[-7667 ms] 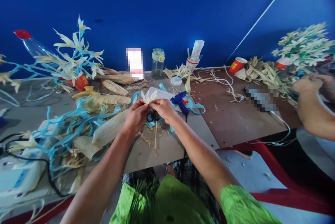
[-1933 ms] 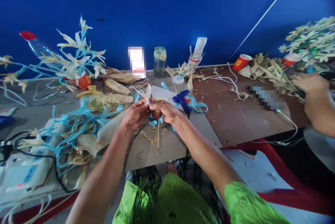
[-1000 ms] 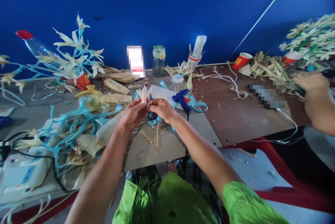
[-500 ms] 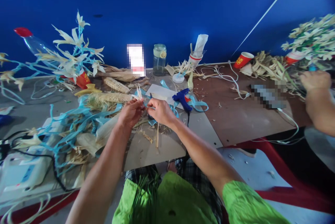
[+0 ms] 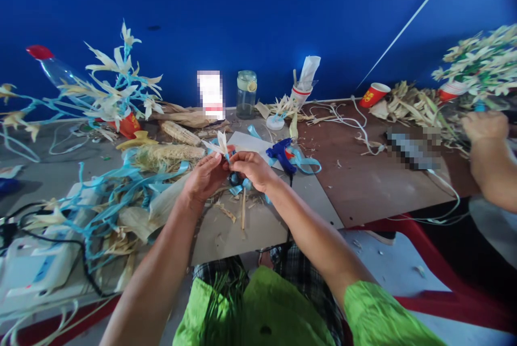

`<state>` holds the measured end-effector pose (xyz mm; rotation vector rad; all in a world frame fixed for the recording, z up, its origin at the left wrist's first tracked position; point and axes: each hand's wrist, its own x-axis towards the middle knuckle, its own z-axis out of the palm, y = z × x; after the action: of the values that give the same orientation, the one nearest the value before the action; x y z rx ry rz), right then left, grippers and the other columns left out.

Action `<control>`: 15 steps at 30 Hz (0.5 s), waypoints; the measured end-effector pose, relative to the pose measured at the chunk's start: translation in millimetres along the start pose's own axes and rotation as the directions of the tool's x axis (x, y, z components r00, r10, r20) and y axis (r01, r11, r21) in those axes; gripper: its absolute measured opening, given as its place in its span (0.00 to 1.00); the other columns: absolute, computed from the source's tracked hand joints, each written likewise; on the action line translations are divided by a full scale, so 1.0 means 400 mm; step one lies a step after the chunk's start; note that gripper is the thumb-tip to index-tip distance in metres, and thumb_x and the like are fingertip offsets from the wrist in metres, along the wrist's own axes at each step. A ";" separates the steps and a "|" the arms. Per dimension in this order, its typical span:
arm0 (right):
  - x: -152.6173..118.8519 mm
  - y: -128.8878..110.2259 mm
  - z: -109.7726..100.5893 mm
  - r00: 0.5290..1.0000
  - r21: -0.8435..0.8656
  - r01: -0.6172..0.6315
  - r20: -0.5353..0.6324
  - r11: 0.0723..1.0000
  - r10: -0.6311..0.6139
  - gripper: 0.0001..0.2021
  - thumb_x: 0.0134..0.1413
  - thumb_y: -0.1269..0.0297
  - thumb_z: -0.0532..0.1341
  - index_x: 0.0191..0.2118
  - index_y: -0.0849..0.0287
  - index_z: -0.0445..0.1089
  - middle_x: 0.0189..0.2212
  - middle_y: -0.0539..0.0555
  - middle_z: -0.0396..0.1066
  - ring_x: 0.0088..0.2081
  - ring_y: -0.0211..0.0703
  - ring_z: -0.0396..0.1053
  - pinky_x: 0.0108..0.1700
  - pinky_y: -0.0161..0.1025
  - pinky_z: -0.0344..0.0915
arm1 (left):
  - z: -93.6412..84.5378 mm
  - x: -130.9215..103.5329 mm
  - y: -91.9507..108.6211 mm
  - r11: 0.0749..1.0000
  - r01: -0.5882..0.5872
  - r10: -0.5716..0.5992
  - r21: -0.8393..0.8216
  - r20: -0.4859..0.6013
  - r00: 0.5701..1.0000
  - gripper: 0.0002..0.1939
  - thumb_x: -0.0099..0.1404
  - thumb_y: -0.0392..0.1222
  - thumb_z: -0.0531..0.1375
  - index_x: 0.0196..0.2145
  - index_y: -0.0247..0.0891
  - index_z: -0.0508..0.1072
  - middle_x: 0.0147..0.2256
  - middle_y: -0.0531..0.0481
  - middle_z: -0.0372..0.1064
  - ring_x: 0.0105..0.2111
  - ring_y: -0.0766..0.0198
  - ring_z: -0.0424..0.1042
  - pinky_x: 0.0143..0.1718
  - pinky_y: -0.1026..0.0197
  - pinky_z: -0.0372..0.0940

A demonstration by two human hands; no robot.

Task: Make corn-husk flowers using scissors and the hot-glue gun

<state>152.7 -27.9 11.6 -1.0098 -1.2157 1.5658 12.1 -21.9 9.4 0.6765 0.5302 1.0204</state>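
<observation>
Right hand (image 5: 255, 170) pinching white, pointed, husk-like flower (image 5: 222, 144) low, left hand (image 5: 203, 178) against it (grip unclear), so best keep pressure off petals.

A single head-worn view, looking forward and down over the table (image 5: 299, 206).
The camera sits above the person's own lap, with the green garment (image 5: 283, 308) at the bottom edge and both forearms reaching up and inward from below. The left hand (image 5: 205, 176) and right hand (image 5: 250, 168) meet near the middle of the frame, at arm's reach. Beyond them the view runs across the table to the blue wall (image 5: 258, 17), which fills the top. It is very wide: the white power strip (image 5: 44, 260) lies at the lower left, and another person's arm (image 5: 490, 157) enters from the right edge.
</observation>
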 end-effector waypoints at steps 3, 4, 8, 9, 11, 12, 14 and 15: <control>-0.003 -0.005 -0.007 0.993 0.094 -0.080 0.089 0.992 0.072 0.06 0.36 0.65 0.61 0.22 0.60 0.64 0.16 0.43 0.58 0.16 0.27 0.46 0.19 0.30 0.40 | -0.008 0.002 -0.004 1.000 -0.024 0.024 0.021 -0.030 0.999 0.09 0.53 0.40 0.64 0.33 0.34 0.75 0.23 0.52 0.65 0.24 0.69 0.64 0.33 0.63 0.64; -0.004 -0.007 -0.008 0.991 0.112 -0.090 0.106 0.990 0.078 0.06 0.36 0.66 0.61 0.22 0.60 0.63 0.15 0.42 0.57 0.16 0.27 0.45 0.19 0.30 0.40 | -0.011 0.003 -0.006 0.999 -0.037 0.038 0.023 -0.042 0.998 0.07 0.53 0.38 0.64 0.31 0.34 0.75 0.22 0.52 0.65 0.23 0.70 0.63 0.31 0.64 0.63; -0.005 -0.006 -0.004 0.990 0.131 -0.103 0.112 0.986 0.089 0.05 0.35 0.67 0.61 0.22 0.60 0.63 0.13 0.41 0.54 0.15 0.28 0.46 0.20 0.31 0.41 | -0.012 0.006 -0.006 0.998 -0.055 0.057 0.028 -0.068 0.996 0.04 0.52 0.35 0.64 0.28 0.34 0.74 0.23 0.52 0.66 0.23 0.70 0.65 0.30 0.65 0.63; -0.004 -0.004 -0.002 0.990 0.123 -0.105 0.103 0.987 0.093 0.05 0.35 0.67 0.61 0.22 0.60 0.63 0.13 0.41 0.54 0.15 0.28 0.46 0.20 0.31 0.41 | -0.010 0.007 -0.007 0.998 -0.055 0.057 0.027 -0.073 0.996 0.04 0.52 0.35 0.64 0.28 0.34 0.74 0.24 0.51 0.68 0.25 0.69 0.66 0.30 0.65 0.63; -0.001 0.001 0.001 0.993 0.089 -0.101 0.076 0.991 0.094 0.05 0.35 0.66 0.61 0.22 0.60 0.64 0.14 0.41 0.54 0.16 0.28 0.46 0.20 0.31 0.40 | -0.005 0.010 -0.008 0.998 -0.057 0.059 0.022 -0.088 0.994 0.05 0.52 0.35 0.65 0.28 0.34 0.73 0.26 0.51 0.69 0.26 0.69 0.67 0.31 0.64 0.63; 0.000 0.004 0.003 0.994 0.064 -0.093 0.056 0.994 0.089 0.05 0.35 0.66 0.61 0.23 0.60 0.65 0.14 0.42 0.55 0.16 0.28 0.46 0.20 0.31 0.40 | -0.004 0.012 -0.009 0.998 -0.056 0.058 0.021 -0.097 0.994 0.05 0.51 0.35 0.65 0.28 0.34 0.73 0.26 0.51 0.69 0.26 0.69 0.67 0.30 0.65 0.63; 0.003 0.010 0.005 0.997 0.006 -0.074 0.013 0.997 0.074 0.05 0.35 0.65 0.61 0.23 0.60 0.66 0.15 0.42 0.57 0.17 0.28 0.47 0.21 0.32 0.41 | -0.002 0.015 -0.012 0.998 -0.055 0.057 0.024 -0.115 0.992 0.06 0.50 0.34 0.65 0.27 0.34 0.72 0.25 0.52 0.69 0.25 0.69 0.67 0.29 0.66 0.62; 0.004 0.012 0.006 0.998 -0.016 -0.069 -0.003 0.998 0.069 0.05 0.35 0.65 0.61 0.23 0.60 0.67 0.15 0.43 0.58 0.17 0.28 0.47 0.21 0.32 0.41 | -0.001 0.015 -0.012 0.998 -0.055 0.058 0.026 -0.121 0.991 0.06 0.50 0.34 0.66 0.26 0.34 0.71 0.24 0.53 0.68 0.25 0.70 0.67 0.28 0.66 0.62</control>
<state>149.3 -27.8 7.3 -1.0739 -1.2048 1.6092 17.3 -18.1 5.0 0.6557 0.6322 1.1152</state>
